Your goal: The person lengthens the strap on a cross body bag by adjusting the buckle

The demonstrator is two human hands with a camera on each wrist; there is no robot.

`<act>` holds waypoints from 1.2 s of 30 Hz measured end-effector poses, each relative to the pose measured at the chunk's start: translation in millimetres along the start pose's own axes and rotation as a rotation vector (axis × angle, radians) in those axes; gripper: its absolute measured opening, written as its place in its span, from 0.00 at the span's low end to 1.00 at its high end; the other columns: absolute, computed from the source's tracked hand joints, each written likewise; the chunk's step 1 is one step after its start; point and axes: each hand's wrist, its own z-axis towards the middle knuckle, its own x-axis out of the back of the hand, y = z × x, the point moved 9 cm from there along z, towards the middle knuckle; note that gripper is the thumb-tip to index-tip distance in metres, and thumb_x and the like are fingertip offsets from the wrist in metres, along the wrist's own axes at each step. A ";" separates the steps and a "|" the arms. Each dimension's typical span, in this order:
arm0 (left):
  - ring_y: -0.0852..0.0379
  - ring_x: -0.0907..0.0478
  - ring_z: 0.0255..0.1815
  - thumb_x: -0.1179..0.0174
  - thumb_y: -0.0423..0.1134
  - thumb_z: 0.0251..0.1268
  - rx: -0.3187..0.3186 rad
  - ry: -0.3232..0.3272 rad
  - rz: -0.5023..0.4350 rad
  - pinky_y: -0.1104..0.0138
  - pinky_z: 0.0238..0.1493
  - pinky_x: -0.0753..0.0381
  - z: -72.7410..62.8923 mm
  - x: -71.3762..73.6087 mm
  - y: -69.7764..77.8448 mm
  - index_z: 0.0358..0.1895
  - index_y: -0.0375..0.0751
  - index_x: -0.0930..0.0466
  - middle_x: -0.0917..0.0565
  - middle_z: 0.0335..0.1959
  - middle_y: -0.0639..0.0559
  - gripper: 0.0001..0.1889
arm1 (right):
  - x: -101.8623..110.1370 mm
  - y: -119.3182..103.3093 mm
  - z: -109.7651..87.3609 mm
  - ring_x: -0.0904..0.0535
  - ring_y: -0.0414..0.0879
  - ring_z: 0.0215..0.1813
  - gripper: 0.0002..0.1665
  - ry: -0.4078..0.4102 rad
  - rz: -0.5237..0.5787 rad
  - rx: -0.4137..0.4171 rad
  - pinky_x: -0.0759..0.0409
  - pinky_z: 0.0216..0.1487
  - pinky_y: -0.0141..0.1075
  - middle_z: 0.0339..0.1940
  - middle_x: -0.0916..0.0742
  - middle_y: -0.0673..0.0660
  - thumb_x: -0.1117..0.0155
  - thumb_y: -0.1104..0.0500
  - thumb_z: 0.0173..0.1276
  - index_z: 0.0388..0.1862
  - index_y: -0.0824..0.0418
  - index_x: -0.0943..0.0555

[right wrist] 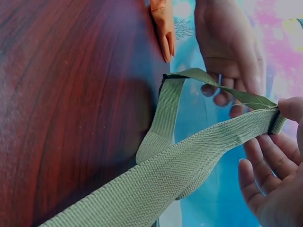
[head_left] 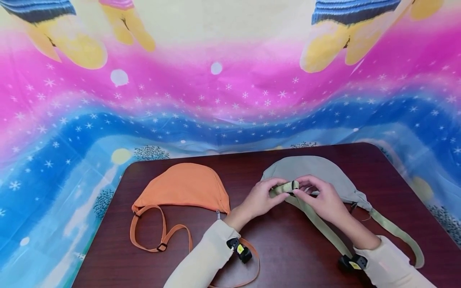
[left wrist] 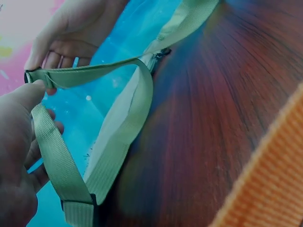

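A grey-green sling bag (head_left: 306,168) lies at the back right of the table, its green webbing strap (head_left: 320,226) lifted at the front. My left hand (head_left: 261,197) pinches the strap beside a small black slider (head_left: 294,185). From the other side, my right hand (head_left: 325,200) pinches the webbing at that slider with thumb and fingers. In the right wrist view the slider (right wrist: 273,122) sits at the thumb tip of my right hand (right wrist: 279,177). The strap doubles into a loop, with a second black buckle (left wrist: 94,203) lower down in the left wrist view.
An orange sling bag (head_left: 183,186) lies on the left of the dark wooden table (head_left: 288,256). Its orange strap (head_left: 163,232) curls forward, passing under my left forearm. A printed cloth backdrop (head_left: 216,100) hangs behind the table and along its sides.
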 end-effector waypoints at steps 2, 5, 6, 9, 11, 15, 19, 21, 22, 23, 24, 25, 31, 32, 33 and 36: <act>0.65 0.23 0.48 0.33 0.42 0.70 0.008 0.008 0.024 0.76 0.48 0.25 -1.3 0.6 -2.2 0.61 0.45 0.20 0.16 0.56 0.54 0.19 | 1.3 -0.5 0.1 0.19 0.40 0.37 0.13 0.006 0.005 0.012 0.20 0.39 0.32 0.39 0.13 0.49 0.29 0.63 0.69 0.51 0.57 0.17; 0.67 0.23 0.45 0.32 0.42 0.69 -0.002 0.033 0.041 0.76 0.46 0.25 -1.7 2.2 -2.3 0.60 0.46 0.19 0.15 0.53 0.56 0.18 | 2.2 -0.4 0.1 0.19 0.40 0.37 0.13 0.012 0.013 0.023 0.20 0.39 0.31 0.39 0.13 0.49 0.29 0.64 0.69 0.51 0.57 0.17; 0.67 0.23 0.45 0.32 0.43 0.69 -0.011 0.041 0.051 0.77 0.46 0.25 -1.4 2.8 -1.2 0.59 0.47 0.19 0.15 0.52 0.56 0.18 | 2.4 -0.4 0.0 0.18 0.40 0.36 0.13 0.014 0.015 0.023 0.20 0.39 0.31 0.39 0.13 0.49 0.29 0.64 0.69 0.51 0.58 0.17; 0.67 0.23 0.43 0.32 0.41 0.69 -0.037 0.058 0.053 0.77 0.45 0.25 -0.2 4.1 3.2 0.57 0.46 0.18 0.15 0.51 0.56 0.16 | 2.6 -0.4 -0.2 0.18 0.40 0.37 0.13 0.019 0.019 0.015 0.20 0.39 0.30 0.39 0.13 0.50 0.29 0.64 0.69 0.51 0.58 0.17; 0.66 0.23 0.43 0.33 0.40 0.69 -0.051 0.064 0.053 0.77 0.45 0.25 0.4 4.6 6.0 0.56 0.45 0.18 0.15 0.50 0.55 0.15 | 2.3 -1.0 -0.3 0.18 0.39 0.37 0.13 0.020 0.023 0.007 0.20 0.39 0.30 0.39 0.13 0.50 0.29 0.64 0.68 0.51 0.59 0.17; 0.64 0.23 0.43 0.33 0.38 0.69 -0.071 0.071 0.034 0.76 0.46 0.25 0.9 4.6 8.7 0.55 0.43 0.17 0.14 0.49 0.53 0.13 | -1.4 -2.6 0.0 0.19 0.40 0.37 0.14 -0.001 0.038 0.005 0.20 0.39 0.30 0.40 0.13 0.51 0.28 0.64 0.68 0.51 0.59 0.17; 0.65 0.24 0.43 0.33 0.38 0.70 -0.079 0.066 0.030 0.78 0.46 0.25 0.9 3.7 8.8 0.54 0.43 0.17 0.15 0.49 0.53 0.13 | -5.5 -1.9 -0.3 0.19 0.40 0.37 0.15 -0.028 0.049 0.000 0.21 0.40 0.30 0.40 0.13 0.51 0.28 0.64 0.67 0.52 0.59 0.17; 0.65 0.23 0.43 0.34 0.38 0.70 -0.077 0.063 0.037 0.78 0.46 0.25 1.1 3.6 8.8 0.54 0.43 0.17 0.15 0.49 0.53 0.13 | -6.4 -0.6 -0.5 0.19 0.40 0.37 0.15 -0.034 0.050 -0.006 0.21 0.40 0.30 0.40 0.13 0.51 0.28 0.63 0.67 0.52 0.58 0.17; 0.65 0.23 0.43 0.34 0.38 0.70 -0.074 0.059 0.035 0.78 0.47 0.25 1.2 3.5 8.6 0.54 0.42 0.17 0.15 0.49 0.53 0.13 | -6.8 0.3 -0.6 0.19 0.40 0.37 0.15 -0.036 0.049 -0.008 0.21 0.40 0.30 0.40 0.13 0.50 0.28 0.63 0.68 0.52 0.58 0.17; 0.64 0.22 0.44 0.33 0.38 0.70 -0.069 0.054 0.035 0.77 0.47 0.24 1.3 3.2 8.3 0.55 0.42 0.17 0.15 0.50 0.52 0.13 | -7.0 1.2 -0.6 0.19 0.40 0.37 0.15 -0.037 0.047 -0.009 0.21 0.40 0.29 0.40 0.13 0.50 0.28 0.63 0.68 0.52 0.57 0.17; 0.64 0.22 0.45 0.33 0.38 0.70 -0.063 0.047 0.030 0.77 0.48 0.24 1.5 2.8 8.1 0.55 0.42 0.17 0.15 0.51 0.52 0.14 | -7.3 1.9 -0.6 0.19 0.40 0.38 0.15 -0.040 0.047 -0.011 0.21 0.40 0.29 0.40 0.13 0.50 0.27 0.63 0.68 0.51 0.57 0.17; 0.63 0.21 0.46 0.33 0.38 0.69 -0.059 0.039 0.028 0.77 0.48 0.24 1.6 2.4 7.9 0.55 0.41 0.16 0.15 0.51 0.51 0.14 | -7.5 2.5 -0.5 0.19 0.40 0.37 0.14 -0.043 0.045 -0.011 0.20 0.40 0.30 0.40 0.14 0.50 0.27 0.63 0.67 0.51 0.56 0.17; 0.66 0.21 0.47 0.34 0.40 0.71 -0.044 -0.005 0.054 0.78 0.48 0.24 2.1 0.0 6.1 0.59 0.43 0.17 0.15 0.54 0.53 0.16 | -6.5 3.1 -0.7 0.20 0.40 0.36 0.14 -0.038 0.012 0.002 0.19 0.38 0.32 0.39 0.15 0.47 0.26 0.62 0.66 0.49 0.54 0.17; 0.66 0.22 0.47 0.33 0.41 0.70 -0.038 -0.009 0.057 0.78 0.48 0.25 1.8 0.0 4.9 0.59 0.44 0.18 0.15 0.54 0.54 0.17 | -6.1 2.5 -0.6 0.20 0.40 0.36 0.14 -0.034 0.004 0.006 0.19 0.38 0.32 0.38 0.15 0.47 0.25 0.62 0.66 0.49 0.53 0.17; 0.67 0.22 0.46 0.33 0.41 0.69 -0.031 -0.012 0.060 0.78 0.47 0.25 1.5 0.1 3.5 0.59 0.45 0.18 0.15 0.54 0.55 0.17 | -5.7 1.8 -0.5 0.20 0.40 0.36 0.14 -0.029 0.002 0.009 0.19 0.38 0.32 0.38 0.15 0.47 0.25 0.62 0.65 0.48 0.53 0.17; 0.67 0.24 0.41 0.29 0.42 0.65 -0.006 -0.020 0.083 0.78 0.44 0.26 0.1 0.3 -2.7 0.57 0.47 0.21 0.16 0.50 0.57 0.19 | -4.3 0.3 -0.4 0.20 0.40 0.35 0.14 -0.014 0.000 0.015 0.19 0.37 0.33 0.36 0.15 0.46 0.25 0.62 0.65 0.48 0.53 0.17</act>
